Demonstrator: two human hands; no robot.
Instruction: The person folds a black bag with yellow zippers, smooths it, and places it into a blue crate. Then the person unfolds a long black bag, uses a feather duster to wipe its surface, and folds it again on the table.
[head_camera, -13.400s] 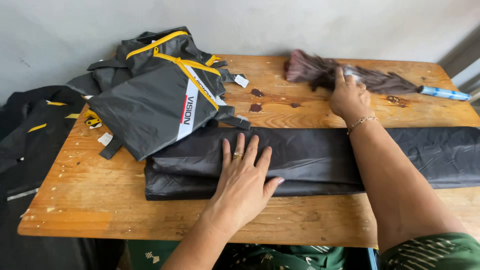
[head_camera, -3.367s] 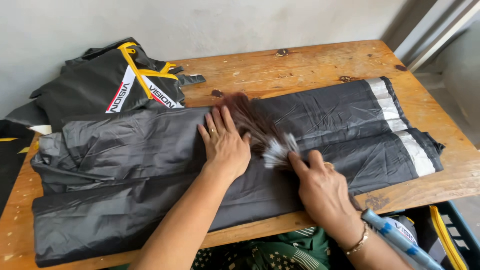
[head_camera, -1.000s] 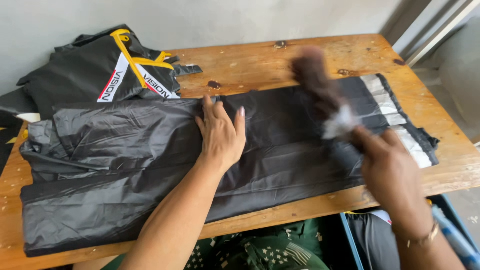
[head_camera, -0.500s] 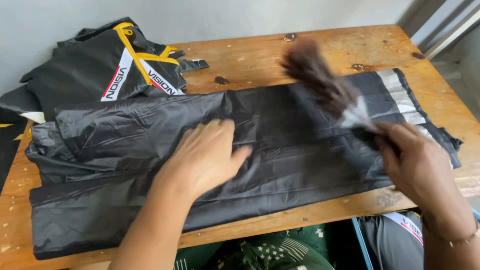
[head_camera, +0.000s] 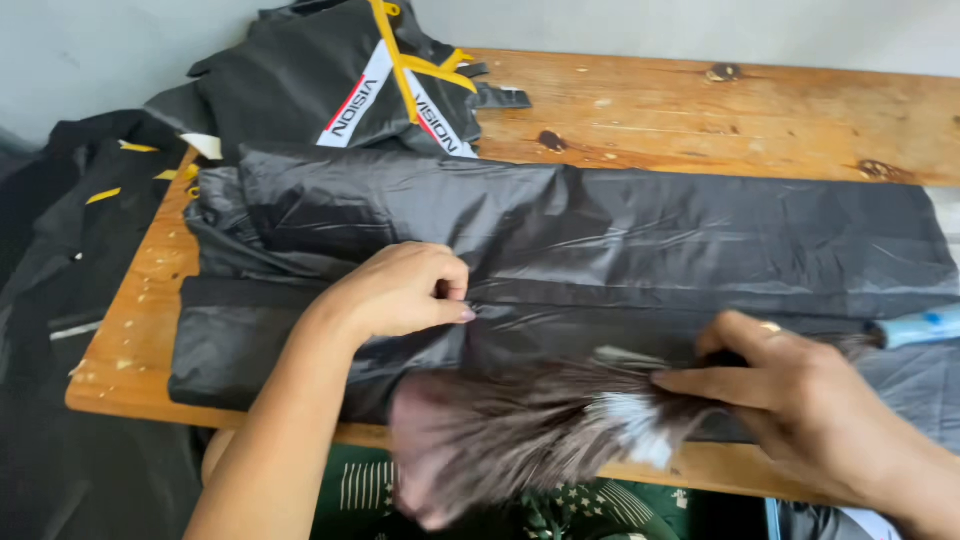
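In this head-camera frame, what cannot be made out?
- Brown feather duster: motion blur smears its tip.
- Its light blue handle: cut off by the right edge.
- Right hand: its grip underneath is hidden by its own fingers.
- Long black plastic-like garment: far end runs past the right edge.
- Left hand: curled fingertips hide what they pinch.

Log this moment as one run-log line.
left hand: pinching black rain trousers | right hand: gripping feather duster, blurred | wooden table | folded jacket: far left
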